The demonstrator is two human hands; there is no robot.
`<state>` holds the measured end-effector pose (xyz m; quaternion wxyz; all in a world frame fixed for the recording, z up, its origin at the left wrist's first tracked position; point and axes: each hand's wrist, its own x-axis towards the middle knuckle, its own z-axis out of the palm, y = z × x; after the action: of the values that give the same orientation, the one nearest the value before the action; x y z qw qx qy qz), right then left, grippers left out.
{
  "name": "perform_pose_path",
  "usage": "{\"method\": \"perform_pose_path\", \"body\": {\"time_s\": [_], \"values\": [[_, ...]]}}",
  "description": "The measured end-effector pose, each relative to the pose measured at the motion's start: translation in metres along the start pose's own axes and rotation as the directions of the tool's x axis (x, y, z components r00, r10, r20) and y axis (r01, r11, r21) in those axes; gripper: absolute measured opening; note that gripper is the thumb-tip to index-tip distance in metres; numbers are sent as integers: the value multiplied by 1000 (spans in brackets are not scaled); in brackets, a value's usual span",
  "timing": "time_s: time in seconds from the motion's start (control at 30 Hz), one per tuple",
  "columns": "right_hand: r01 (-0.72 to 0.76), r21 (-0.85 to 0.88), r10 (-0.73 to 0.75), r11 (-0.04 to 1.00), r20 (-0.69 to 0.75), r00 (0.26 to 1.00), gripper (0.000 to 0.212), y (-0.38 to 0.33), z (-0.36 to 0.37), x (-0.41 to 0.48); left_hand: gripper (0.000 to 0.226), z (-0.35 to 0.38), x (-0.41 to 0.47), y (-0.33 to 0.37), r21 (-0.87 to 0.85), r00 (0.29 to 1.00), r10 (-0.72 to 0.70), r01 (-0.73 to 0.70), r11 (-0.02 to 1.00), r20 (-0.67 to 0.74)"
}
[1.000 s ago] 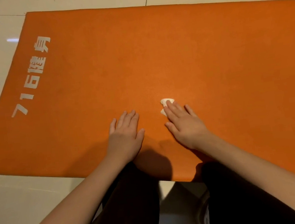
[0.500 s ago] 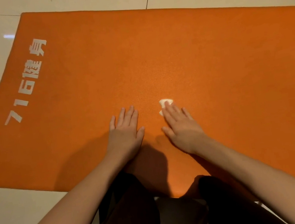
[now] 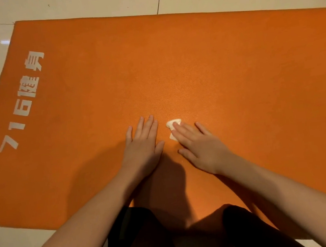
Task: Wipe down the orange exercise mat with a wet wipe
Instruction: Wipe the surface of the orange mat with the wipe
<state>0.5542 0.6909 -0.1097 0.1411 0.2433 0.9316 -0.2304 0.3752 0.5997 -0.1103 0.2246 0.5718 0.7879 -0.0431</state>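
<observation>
The orange exercise mat [image 3: 222, 64] lies flat on a tiled floor and fills most of the view, with white lettering along its left end. My right hand [image 3: 199, 145] lies flat on the mat with straight fingers pressing a small white wet wipe [image 3: 173, 124]; only the wipe's far edge and a corner show beyond the fingertips. My left hand [image 3: 144, 144] rests palm down on the mat just left of it, fingers straight, holding nothing.
Pale glossy floor tiles [image 3: 81, 2] surround the mat at the top, left and bottom left. My knees in dark trousers [image 3: 143, 238] sit at the mat's near edge, partly on it.
The right hand with the wipe has slid a little toward the left hand, narrowing the gap between them. The view has shifted slightly; the left hand stays flat in place.
</observation>
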Motion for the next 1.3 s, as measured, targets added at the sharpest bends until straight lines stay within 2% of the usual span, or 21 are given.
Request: {"method": "perform_pose_path", "body": {"time_s": [0.07,0.13,0.17,0.2,0.3,0.37,0.4,0.47,0.53,0.57,0.63,0.7,0.77,0.83,0.9,0.97,1.03,1.1,1.17,1.23,1.3], "values": [[-156,-34,154,987,-61,986,73,20,-6,15,65,0,0,1,19,1000,-8,8,1000,1],[-343,11,342,939,-105,934,64,29,-10,28,64,-2,0,1,20,1000,-6,6,1000,7],[-363,43,366,931,-128,922,64,26,-10,31,63,-2,0,0,20,1000,4,-4,1000,3],[-324,69,331,944,-147,932,67,18,-8,31,63,-2,0,-1,8,1000,12,-12,1000,-13],[-31,9,32,999,-85,996,79,5,-1,22,67,-6,8,-2,-38,995,35,-39,998,-93],[29,-70,-35,997,-77,996,77,21,-5,25,61,-11,26,-4,-57,995,15,-20,998,-96],[-16,-80,7,997,-120,993,75,31,-9,30,61,-13,36,-5,-60,995,7,-13,998,-99],[-214,-70,197,974,-193,961,74,51,-17,40,63,-20,52,-6,-63,993,-2,-5,998,-116],[-423,13,416,906,-211,885,69,58,-21,50,64,-21,59,-5,-63,996,-6,0,998,-86],[-461,51,459,886,-232,857,69,54,-22,53,64,-19,58,-5,-58,997,-5,1,998,-71],[-350,61,355,935,-230,906,74,37,-18,52,62,-12,55,-4,-30,996,16,-18,999,-91],[-112,-16,107,994,-172,979,73,28,-10,46,65,-9,54,-5,-18,991,40,-42,999,-130],[5,-103,-21,995,-157,987,69,40,-12,48,66,-9,55,-8,-9,989,51,-53,999,-140],[-114,-59,98,992,-226,969,69,58,-21,59,64,-10,59,-9,-5,986,60,-61,998,-154],[-342,40,339,939,-277,899,68,70,-30,71,60,-13,67,-9,-23,978,68,-73,997,-197],[-454,77,456,888,-281,844,69,66,-32,80,61,-20,80,-8,-29,975,62,-70,997,-215],[-355,54,358,933,-241,902,71,53,-33,79,64,-27,94,-5,-37,976,42,-51,998,-214],[-148,-12,144,989,-167,975,70,49,-31,72,64,-27,102,-5,-30,982,37,-43,999,-187],[-53,-65,42,996,-170,985,72,62,-34,70,67,-24,103,-6,-2,979,58,-60,998,-193],[-166,-38,151,985,-252,956,72,80,-40,77,72,-22,105,-8,17,974,71,-69,997,-216],[-377,27,366,926,-316,875,69,87,-44,86,69,-23,107,-10,19,966,86,-84,996,-244]]}}
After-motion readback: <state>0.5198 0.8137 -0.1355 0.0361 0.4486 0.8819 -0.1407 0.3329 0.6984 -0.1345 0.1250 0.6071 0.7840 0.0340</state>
